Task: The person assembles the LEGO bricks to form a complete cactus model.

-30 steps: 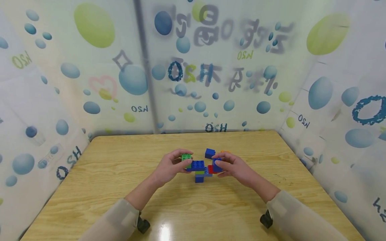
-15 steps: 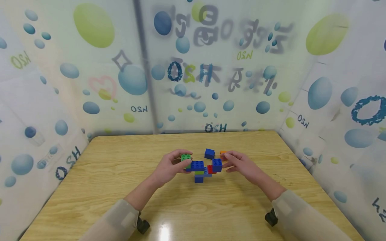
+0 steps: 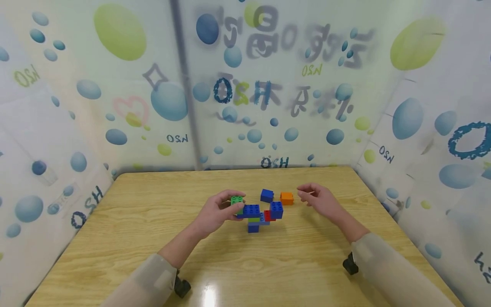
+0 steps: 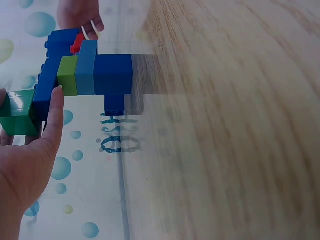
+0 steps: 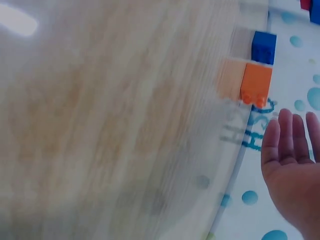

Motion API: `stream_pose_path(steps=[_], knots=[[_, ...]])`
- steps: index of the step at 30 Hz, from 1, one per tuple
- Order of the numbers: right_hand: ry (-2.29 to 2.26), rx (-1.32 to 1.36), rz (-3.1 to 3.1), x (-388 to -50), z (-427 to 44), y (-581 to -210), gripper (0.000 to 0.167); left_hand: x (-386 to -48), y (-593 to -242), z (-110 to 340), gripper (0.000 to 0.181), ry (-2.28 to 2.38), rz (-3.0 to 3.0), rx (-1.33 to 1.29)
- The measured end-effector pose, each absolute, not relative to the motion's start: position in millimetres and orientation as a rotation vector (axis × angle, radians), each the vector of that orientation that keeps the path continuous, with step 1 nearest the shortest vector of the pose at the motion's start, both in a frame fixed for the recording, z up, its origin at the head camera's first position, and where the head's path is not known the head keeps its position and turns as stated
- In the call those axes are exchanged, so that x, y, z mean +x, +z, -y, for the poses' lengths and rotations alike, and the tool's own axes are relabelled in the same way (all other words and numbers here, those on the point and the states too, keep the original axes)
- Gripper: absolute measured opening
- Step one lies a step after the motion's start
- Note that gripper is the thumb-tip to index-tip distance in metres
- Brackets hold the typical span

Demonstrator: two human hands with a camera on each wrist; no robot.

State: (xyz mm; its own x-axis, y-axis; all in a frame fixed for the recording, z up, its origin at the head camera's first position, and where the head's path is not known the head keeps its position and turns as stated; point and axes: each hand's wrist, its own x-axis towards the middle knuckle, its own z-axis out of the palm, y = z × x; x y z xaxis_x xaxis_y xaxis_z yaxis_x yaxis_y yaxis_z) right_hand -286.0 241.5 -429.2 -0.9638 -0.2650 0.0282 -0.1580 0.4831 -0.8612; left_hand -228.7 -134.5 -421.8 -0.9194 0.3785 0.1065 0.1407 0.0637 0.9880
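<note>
In the head view a small structure of building blocks stands mid-table: a blue block (image 3: 253,228) at the bottom, lime and light blue blocks above it, a long blue block (image 3: 251,210) across the top, a red block (image 3: 267,215) and a raised blue block (image 3: 276,210) on the right. My left hand (image 3: 216,213) grips its left end, thumb and fingers around the green block (image 3: 237,204). To the right, my right hand (image 3: 321,199) hovers with nothing in it, beside a loose orange block (image 3: 286,198). Its fingers look extended in the right wrist view.
A loose blue block (image 3: 267,195) lies behind the structure, left of the orange one. The wooden table (image 3: 161,187) is bordered at the back and sides by a patterned curtain (image 3: 245,145).
My right hand has let go of the raised blue block, which stays on the structure, and moved right, past the orange block. My left hand keeps its grip on the green block.
</note>
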Motion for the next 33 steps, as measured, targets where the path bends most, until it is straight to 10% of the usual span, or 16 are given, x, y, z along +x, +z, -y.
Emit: stream_pose_path(steps=[33], knots=[[-1.136,-0.284,-2.656,-322.6,-218.3,-449.4,0.047,-231.0,-423.0,135.1,0.038,1.955,-2.151,0.526]])
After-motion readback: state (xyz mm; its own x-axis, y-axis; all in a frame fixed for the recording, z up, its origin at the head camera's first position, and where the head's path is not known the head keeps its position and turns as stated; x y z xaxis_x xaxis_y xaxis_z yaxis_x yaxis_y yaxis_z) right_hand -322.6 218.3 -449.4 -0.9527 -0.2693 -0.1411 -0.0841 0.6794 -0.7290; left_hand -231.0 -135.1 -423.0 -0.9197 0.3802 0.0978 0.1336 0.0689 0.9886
